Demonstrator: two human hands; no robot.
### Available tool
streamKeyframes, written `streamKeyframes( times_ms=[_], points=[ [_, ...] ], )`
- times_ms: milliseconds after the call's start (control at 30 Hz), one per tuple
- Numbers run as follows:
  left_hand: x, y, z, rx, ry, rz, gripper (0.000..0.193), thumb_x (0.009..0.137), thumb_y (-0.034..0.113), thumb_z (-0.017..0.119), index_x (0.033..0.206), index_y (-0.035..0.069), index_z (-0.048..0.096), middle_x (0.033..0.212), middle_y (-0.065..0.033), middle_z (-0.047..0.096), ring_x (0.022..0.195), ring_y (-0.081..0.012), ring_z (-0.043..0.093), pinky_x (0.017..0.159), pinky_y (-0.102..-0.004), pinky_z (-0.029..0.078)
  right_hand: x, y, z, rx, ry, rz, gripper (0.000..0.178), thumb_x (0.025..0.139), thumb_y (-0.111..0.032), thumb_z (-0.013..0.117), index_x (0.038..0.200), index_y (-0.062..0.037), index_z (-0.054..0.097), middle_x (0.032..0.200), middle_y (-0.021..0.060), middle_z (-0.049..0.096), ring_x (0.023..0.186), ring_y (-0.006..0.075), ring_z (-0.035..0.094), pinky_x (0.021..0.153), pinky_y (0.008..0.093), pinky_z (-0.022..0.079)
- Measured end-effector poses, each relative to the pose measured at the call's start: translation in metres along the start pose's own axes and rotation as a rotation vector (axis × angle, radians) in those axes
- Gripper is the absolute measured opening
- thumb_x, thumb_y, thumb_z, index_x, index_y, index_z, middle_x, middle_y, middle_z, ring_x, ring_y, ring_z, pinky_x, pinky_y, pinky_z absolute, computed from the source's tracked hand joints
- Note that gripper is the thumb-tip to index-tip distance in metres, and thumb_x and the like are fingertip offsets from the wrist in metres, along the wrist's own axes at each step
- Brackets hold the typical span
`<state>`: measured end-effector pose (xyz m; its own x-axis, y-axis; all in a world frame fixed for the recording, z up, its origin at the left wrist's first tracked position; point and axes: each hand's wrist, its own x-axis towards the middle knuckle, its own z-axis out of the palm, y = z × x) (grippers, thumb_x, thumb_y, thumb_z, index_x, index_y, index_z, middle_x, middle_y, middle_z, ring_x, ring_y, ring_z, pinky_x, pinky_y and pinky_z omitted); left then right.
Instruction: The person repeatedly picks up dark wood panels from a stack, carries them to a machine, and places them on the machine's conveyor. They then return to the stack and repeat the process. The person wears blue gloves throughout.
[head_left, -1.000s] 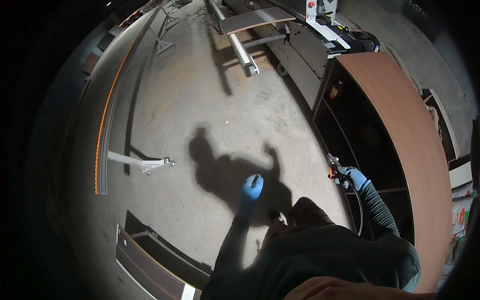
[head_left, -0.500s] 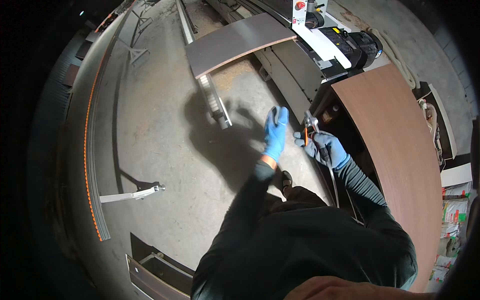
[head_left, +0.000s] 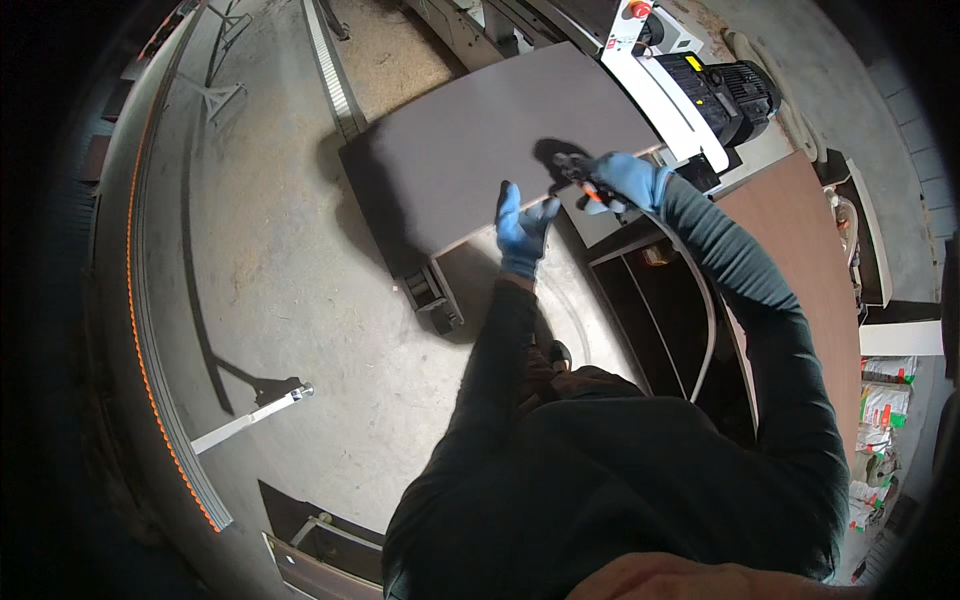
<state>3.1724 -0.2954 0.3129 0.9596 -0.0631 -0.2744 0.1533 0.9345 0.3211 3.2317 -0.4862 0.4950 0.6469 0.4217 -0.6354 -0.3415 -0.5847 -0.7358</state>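
My right hand (head_left: 628, 182), in a blue glove, is wrapped round an air blow gun (head_left: 572, 168) with an orange part. A grey hose (head_left: 708, 312) trails from it past my right forearm. The gun's nozzle end is over the near edge of a dark grey-brown panel (head_left: 490, 140). Beside that edge, my gloved left hand (head_left: 524, 235) is open, its fingers apart and nothing in it. Whether the left fingers touch the panel I cannot tell. The panel lies level, its right end against the machine (head_left: 660, 90).
A roller support (head_left: 430, 292) runs beneath the panel. On the right stands a brown-topped bench (head_left: 805, 290) with dark open shelves (head_left: 640, 310). A long roller rail (head_left: 140, 290) and a white support arm (head_left: 250, 420) are on the left. A black motor (head_left: 740, 95) sits at the far right.
The panel has come nearer and shows more of its surface. My right hand has moved forward with the blow gun to the panel's edge. My left hand has shifted slightly left and spread its fingers.
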Motion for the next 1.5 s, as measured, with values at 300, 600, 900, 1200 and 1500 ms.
streamKeyframes(
  times_ms=[300,600,900,1200,1500],
  points=[
    [-0.064,-0.054,-0.035,0.240,-0.172,0.303,0.029,0.101,0.022,0.063,0.125,0.007,0.066,0.121,-0.0095,0.071,0.117,-0.0283,0.066,0.108,-0.0526,0.053,0.043,-0.013,0.053,-1.257,-0.141,-0.841,0.015,0.084,-0.021,0.077,0.088,-0.0086,0.068,0.084,0.0158,0.069,0.078,0.0363,0.067,0.077,0.0480,0.056],
    [-0.126,-0.055,-0.035,-0.096,-0.073,0.046,0.028,0.099,0.009,0.059,0.121,-0.005,0.067,0.123,-0.0181,0.070,0.119,-0.0319,0.066,0.110,-0.0479,0.052,-0.144,0.134,-0.052,-0.254,0.231,0.098,0.024,0.102,-0.028,0.062,0.102,-0.0055,0.071,0.069,0.0054,0.070,0.052,0.0106,0.059,0.047,0.0248,0.043],
    [-0.315,-0.097,-0.033,-0.021,0.127,0.132,0.022,0.090,0.004,0.064,0.108,-0.006,0.072,0.110,-0.0166,0.072,0.107,-0.0276,0.068,0.099,-0.0393,0.055,-0.252,0.180,-0.065,0.071,-0.022,0.347,0.028,0.098,-0.034,0.072,0.089,-0.0087,0.064,0.058,0.0007,0.061,0.046,0.0106,0.056,0.041,0.0268,0.040],
    [-0.485,-0.112,-0.056,1.045,0.317,0.489,0.028,0.090,0.004,0.060,0.114,-0.007,0.070,0.120,-0.0190,0.069,0.114,-0.0304,0.065,0.103,-0.0490,0.056,-0.230,0.127,-0.054,-0.804,-0.130,0.059,0.021,0.099,-0.022,0.062,0.083,-0.0081,0.061,0.067,0.0044,0.064,0.051,0.0108,0.053,0.048,0.0282,0.043],
    [-0.653,-0.078,-0.128,0.936,0.382,0.753,0.039,0.090,0.002,0.067,0.128,-0.002,0.066,0.130,-0.0176,0.067,0.113,-0.0303,0.067,0.098,-0.0447,0.059,-0.312,0.100,0.139,-1.375,-0.492,-0.025,0.026,0.102,-0.025,0.056,0.097,-0.0027,0.070,0.077,0.0106,0.069,0.064,0.0224,0.065,0.061,0.0389,0.054]
  ],
)
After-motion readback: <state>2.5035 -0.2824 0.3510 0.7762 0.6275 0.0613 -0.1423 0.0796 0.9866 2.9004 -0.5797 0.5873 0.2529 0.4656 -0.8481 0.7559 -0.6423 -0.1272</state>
